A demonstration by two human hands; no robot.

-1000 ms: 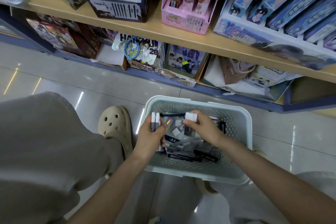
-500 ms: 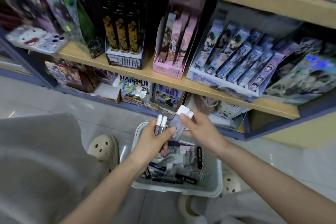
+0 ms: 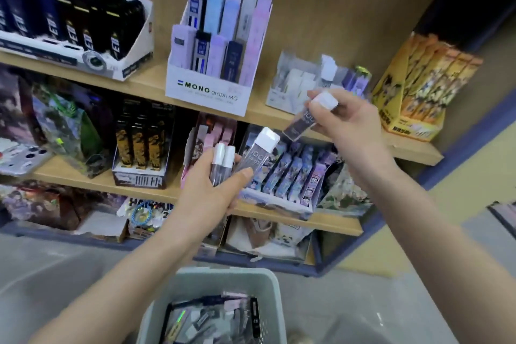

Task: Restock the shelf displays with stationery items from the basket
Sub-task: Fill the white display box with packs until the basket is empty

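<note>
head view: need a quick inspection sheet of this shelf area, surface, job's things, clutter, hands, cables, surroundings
surface: light wooden shelf boards, crowded with display boxes.
job's things: pale grey plastic basket on the floor, full of mixed stationery packs; three clear white-capped lead cases and a fourth case held up at the shelf; partly filled white display box on the upper board holds similar cases.
clutter: white MONO graph display box, black display box, yellow display box, all stocked.
grippers: left hand grips the three cases; right hand pinches the fourth case near the partly filled box.
cables: nothing seen.
surroundings: grey tiled floor, blue shelf frame.
</note>
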